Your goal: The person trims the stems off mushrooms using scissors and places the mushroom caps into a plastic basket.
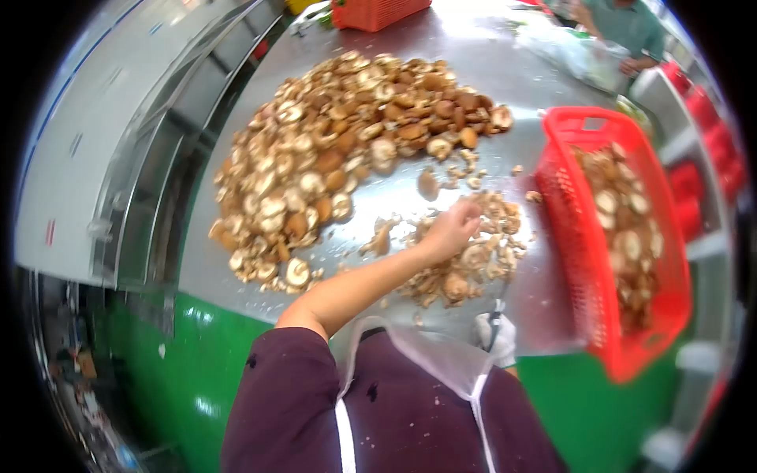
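My bare left hand reaches over a heap of mushroom stems and trimmings on the steel table. Its fingers look curled together, and whatever they may hold is hidden. My right hand, in a white glove, is low at the table's front edge, closed around a knife with its thin blade pointing up toward the trimmings. A single brown mushroom lies just beyond my left hand. A large pile of mushrooms, caps and pale undersides mixed, spreads over the left and far part of the table.
A red perforated basket holding mushrooms stands on the right. Another red basket sits at the far end. Clear plastic bags lie at the far right, near another person. The floor is green.
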Available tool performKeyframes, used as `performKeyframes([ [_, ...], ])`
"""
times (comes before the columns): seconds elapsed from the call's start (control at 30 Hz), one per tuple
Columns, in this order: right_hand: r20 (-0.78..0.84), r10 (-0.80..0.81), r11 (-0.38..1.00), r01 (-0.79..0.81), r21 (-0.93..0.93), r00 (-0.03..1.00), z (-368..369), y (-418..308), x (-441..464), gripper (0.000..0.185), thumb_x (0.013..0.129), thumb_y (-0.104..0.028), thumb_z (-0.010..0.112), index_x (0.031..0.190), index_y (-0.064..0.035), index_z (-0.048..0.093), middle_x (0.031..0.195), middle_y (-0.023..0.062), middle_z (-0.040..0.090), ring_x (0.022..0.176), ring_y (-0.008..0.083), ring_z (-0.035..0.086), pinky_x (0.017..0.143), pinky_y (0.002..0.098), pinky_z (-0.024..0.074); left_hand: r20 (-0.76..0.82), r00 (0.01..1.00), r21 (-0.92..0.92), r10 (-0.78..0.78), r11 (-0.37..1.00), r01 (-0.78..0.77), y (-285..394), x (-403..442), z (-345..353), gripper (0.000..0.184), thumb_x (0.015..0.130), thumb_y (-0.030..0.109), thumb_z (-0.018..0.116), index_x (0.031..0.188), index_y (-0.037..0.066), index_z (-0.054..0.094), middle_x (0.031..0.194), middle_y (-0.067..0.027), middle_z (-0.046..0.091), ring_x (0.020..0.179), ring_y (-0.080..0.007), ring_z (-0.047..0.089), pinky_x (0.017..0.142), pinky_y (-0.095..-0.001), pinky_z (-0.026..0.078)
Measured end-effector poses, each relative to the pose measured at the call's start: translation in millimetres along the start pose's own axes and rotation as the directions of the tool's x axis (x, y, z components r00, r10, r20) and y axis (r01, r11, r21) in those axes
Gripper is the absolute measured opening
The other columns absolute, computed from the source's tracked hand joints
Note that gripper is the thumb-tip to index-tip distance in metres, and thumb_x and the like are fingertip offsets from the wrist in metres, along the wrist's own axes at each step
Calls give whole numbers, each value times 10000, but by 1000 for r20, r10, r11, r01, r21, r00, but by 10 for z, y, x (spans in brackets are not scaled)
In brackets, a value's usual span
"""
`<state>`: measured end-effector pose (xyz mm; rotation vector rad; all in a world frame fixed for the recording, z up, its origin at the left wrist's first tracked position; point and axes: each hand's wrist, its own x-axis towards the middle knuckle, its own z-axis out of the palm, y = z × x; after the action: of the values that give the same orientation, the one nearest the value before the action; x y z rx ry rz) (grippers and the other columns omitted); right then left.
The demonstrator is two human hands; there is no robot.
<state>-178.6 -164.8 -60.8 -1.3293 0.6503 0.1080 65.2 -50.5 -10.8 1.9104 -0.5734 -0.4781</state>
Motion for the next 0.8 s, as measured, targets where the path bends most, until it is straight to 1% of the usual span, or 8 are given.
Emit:
performKeyframes([
  [0.13,-115,-76,983,55,-175,990,128,-55,-20,62,849,-94,615,841,-42,582,610,31,569,460,106,523,420,241,423,-242,970,55,1,998,12,-606,-1033,-366,192,885,142,571,1022,13,615,910,-104,607,787,-199,583,706,-316,473],
  [0.2,-238,-104,971,46,-236,966,261,-158,-74,69,849,-101,607,846,-41,573,639,39,580,513,119,553,466,250,459,-385,923,224,-4,970,98,-839,-1553,-589,168,835,97,564,987,34,598,928,-134,584,834,-304,590,729,-395,472],
  [0.33,-170,-37,961,-12,-277,985,258,-196,39,112,859,-156,610,864,-49,575,641,30,572,507,108,536,435,243,428,-713,687,495,139,794,353,-1139,-2255,-1303,193,794,87,624,976,46,574,908,-134,552,829,-331,571,712,-419,465],
  [0.4,-42,58,959,-67,-275,997,190,-294,132,121,861,-165,612,873,-51,574,640,26,568,502,105,531,418,236,409,-853,521,383,24,707,595,-1333,-2423,-1560,210,808,157,639,972,38,586,916,-138,568,858,-363,570,738,-453,463],
  [0.57,-62,127,964,-138,-229,990,292,-304,225,150,855,-192,625,856,-57,559,614,23,545,464,98,489,393,236,373,-681,490,151,-544,551,821,-1270,-2383,-1929,428,785,363,655,1078,52,644,1033,-160,658,977,-328,612,808,-422,481],
  [0.67,-44,65,946,-76,-314,997,248,-276,213,174,854,-215,627,853,-56,555,604,25,540,451,92,470,395,237,370,-709,507,134,-490,613,779,-1467,-2361,-1941,397,750,341,670,1037,66,664,856,-116,682,808,-299,649,724,-393,494],
  [0.77,-116,-2,943,-37,-329,993,335,-274,165,182,864,-220,627,849,-55,553,615,22,546,449,92,471,402,240,373,-643,521,112,-561,604,789,-1556,-2351,-1956,352,739,306,663,981,51,675,797,-125,677,769,-294,651,710,-386,495],
  [0.8,-88,-6,950,-21,-313,996,356,-316,124,166,869,-198,631,865,-49,559,630,20,549,473,81,471,428,232,382,-614,492,44,-617,596,802,-1611,-2334,-1950,256,736,240,612,883,49,697,899,-170,684,877,-338,648,783,-415,497],
])
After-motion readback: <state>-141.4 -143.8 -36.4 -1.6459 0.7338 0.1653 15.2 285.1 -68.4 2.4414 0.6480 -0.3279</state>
